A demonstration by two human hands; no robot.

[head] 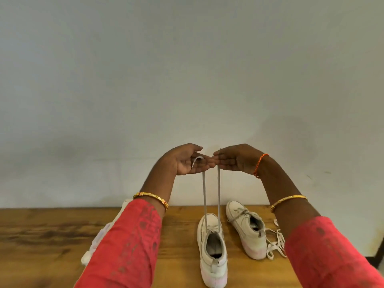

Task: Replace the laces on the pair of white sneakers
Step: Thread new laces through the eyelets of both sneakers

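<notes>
Against the pale wall, above the brown wooden bench [41, 235], my left hand [187, 161] and right hand [234, 159] pinch the grey flat lace's [218, 188] two ends level, drawing both lengths even from the nearer white sneaker [212, 246].

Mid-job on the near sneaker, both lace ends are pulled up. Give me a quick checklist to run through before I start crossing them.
1. Left hand holds its lace end: ok, the end curls over the palm.
2. Right hand holds the other end: ok, pinched at the fingertips.
3. Both strands of the grey lace taut and uncrossed: ok, they run side by side down to the near sneaker.
4. Ends even in length: cannot tell, the tips are hidden in the hands.
5. Near sneaker upright on the table: ok.
6. Far sneaker already laced: ok; loose white laces lie beside it.
</notes>
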